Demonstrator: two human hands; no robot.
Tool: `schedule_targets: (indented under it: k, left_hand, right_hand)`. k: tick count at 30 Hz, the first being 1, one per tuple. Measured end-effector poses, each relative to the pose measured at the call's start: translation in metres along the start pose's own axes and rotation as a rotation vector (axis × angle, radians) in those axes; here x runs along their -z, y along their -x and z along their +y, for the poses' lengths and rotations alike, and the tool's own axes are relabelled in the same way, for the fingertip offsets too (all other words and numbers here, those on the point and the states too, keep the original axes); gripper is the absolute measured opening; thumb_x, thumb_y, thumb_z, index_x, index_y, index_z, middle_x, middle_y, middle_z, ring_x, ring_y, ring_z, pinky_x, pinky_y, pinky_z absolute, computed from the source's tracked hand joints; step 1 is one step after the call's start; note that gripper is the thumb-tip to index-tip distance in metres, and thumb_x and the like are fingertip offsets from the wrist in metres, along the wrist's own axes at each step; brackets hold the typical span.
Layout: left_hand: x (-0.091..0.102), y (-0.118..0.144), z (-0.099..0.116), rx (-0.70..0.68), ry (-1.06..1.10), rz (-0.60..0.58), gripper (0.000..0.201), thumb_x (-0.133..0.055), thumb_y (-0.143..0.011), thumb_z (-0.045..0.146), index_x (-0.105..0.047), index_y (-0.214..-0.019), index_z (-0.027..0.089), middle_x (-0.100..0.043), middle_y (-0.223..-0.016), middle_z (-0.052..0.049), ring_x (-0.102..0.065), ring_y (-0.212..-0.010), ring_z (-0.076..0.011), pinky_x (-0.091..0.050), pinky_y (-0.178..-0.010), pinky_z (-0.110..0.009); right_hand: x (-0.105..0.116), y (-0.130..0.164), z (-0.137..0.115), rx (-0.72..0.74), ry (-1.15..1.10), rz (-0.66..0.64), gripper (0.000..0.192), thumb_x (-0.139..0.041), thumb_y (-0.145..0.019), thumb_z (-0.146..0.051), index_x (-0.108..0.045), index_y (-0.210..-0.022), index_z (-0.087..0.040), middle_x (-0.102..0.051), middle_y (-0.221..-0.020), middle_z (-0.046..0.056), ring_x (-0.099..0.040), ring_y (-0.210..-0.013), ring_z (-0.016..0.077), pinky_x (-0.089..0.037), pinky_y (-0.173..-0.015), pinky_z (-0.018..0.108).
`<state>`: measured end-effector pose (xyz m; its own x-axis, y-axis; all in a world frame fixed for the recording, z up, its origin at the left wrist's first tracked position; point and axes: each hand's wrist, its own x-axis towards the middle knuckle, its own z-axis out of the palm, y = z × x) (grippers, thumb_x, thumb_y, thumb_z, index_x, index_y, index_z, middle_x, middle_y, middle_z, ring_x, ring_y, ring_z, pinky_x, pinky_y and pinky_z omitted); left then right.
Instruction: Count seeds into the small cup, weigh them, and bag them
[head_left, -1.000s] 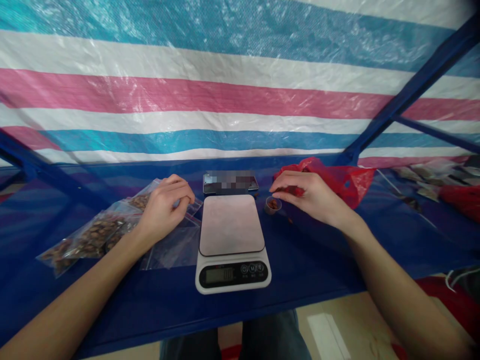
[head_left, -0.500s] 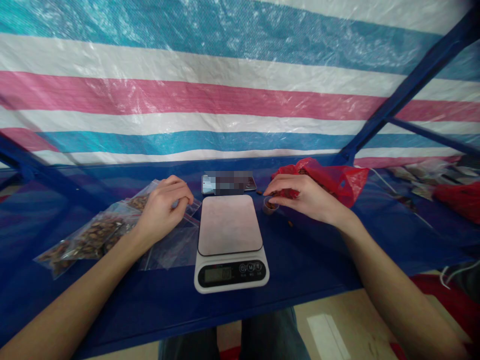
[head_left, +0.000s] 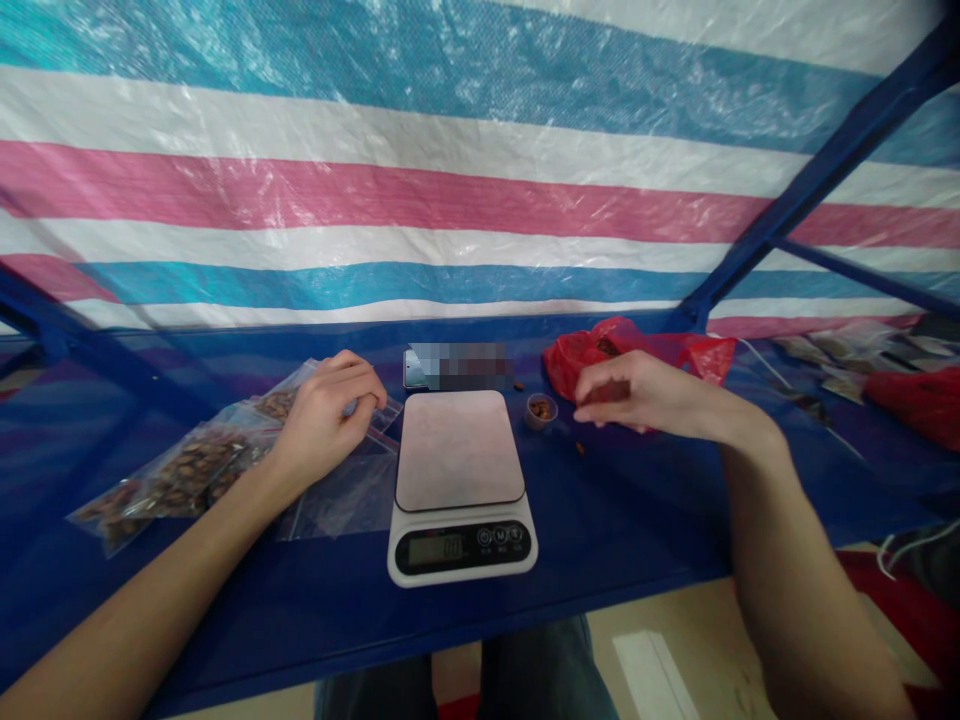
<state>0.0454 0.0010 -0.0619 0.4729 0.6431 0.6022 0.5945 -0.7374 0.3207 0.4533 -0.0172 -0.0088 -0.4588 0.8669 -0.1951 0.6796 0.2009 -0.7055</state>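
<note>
My left hand (head_left: 330,408) rests over the clear zip bags (head_left: 199,470), its fingers curled in loosely and nothing visible in them. Brown dried pieces fill several of those bags. To its right lies a white digital scale (head_left: 460,450) with a bare plate and a display that seems to read 0.0. Beyond the scale's right edge stands a small clear plastic cup (head_left: 540,411) holding brown pieces. My right hand (head_left: 637,395) hovers just right of the cup, thumb and fingers apart, in front of a red plastic bag (head_left: 564,360). I see nothing between its fingertips.
A phone (head_left: 457,367), partly blurred out, lies behind the scale. Loose brown pieces (head_left: 580,449) are on the blue table (head_left: 600,530). Farther right are more packets and a second red bag (head_left: 919,400). A blue metal frame (head_left: 817,165) and striped sheeting stand behind.
My right hand has moved right, away from the cup, and its fingers have parted. The cup's contents now show. My left hand and the scale have stayed put.
</note>
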Motion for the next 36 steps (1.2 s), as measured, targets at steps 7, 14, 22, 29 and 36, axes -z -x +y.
schedule_targets:
  k: [7, 14, 22, 29, 36]
  left_hand:
    - [-0.001, -0.001, 0.0, 0.011, 0.0, -0.012, 0.031, -0.047, -0.095, 0.012, -0.064, -0.07, 0.021, -0.07, -0.074, -0.002, -0.06, -0.081, -0.0215, -0.047, -0.08, -0.037]
    - [-0.002, -0.001, -0.001, -0.016, 0.0, -0.004, 0.031, -0.048, -0.096, 0.009, -0.063, -0.072, 0.02, -0.069, -0.075, -0.001, -0.06, -0.082, -0.0208, -0.046, -0.08, -0.037]
    - [-0.001, 0.0, -0.002, -0.01, 0.009, -0.003, 0.031, -0.048, -0.096, 0.008, -0.064, -0.073, 0.02, -0.069, -0.076, -0.001, -0.06, -0.083, -0.0206, -0.046, -0.08, -0.036]
    - [-0.001, 0.001, -0.001, -0.026, 0.0, 0.003, 0.03, -0.048, -0.096, 0.007, -0.063, -0.073, 0.02, -0.069, -0.077, -0.001, -0.061, -0.084, -0.0204, -0.044, -0.08, -0.036]
    - [-0.001, 0.0, -0.001, -0.03, -0.009, -0.015, 0.031, -0.047, -0.096, 0.007, -0.063, -0.073, 0.02, -0.069, -0.077, -0.001, -0.06, -0.085, -0.0209, -0.044, -0.081, -0.036]
  right_hand:
    - [-0.017, -0.003, 0.01, -0.266, 0.076, -0.298, 0.04, -0.081, -0.081, -0.054, -0.062, -0.071, -0.019, -0.065, -0.055, 0.001, -0.055, -0.042, 0.0137, -0.038, -0.038, 0.023]
    - [-0.007, 0.0, 0.011, -0.105, 0.09, -0.051, 0.035, -0.072, -0.091, -0.054, -0.063, -0.083, -0.021, -0.062, -0.062, -0.002, -0.054, -0.043, 0.012, -0.038, -0.039, 0.022]
    - [-0.025, -0.011, 0.009, -0.056, 0.162, -0.178, 0.02, -0.072, -0.092, -0.036, -0.062, -0.082, -0.021, -0.06, -0.063, -0.002, -0.055, -0.049, 0.0134, -0.038, -0.047, 0.024]
    - [-0.015, -0.009, -0.008, 0.18, 0.067, 0.244, 0.025, -0.067, -0.097, -0.042, -0.068, -0.086, -0.019, -0.065, -0.071, 0.001, -0.056, -0.062, 0.0141, -0.041, -0.057, 0.025]
    - [-0.034, -0.018, -0.015, 0.249, -0.023, 0.273, 0.027, -0.075, -0.095, -0.044, -0.078, -0.093, -0.018, -0.071, -0.073, 0.002, -0.06, -0.061, 0.0144, -0.043, -0.057, 0.025]
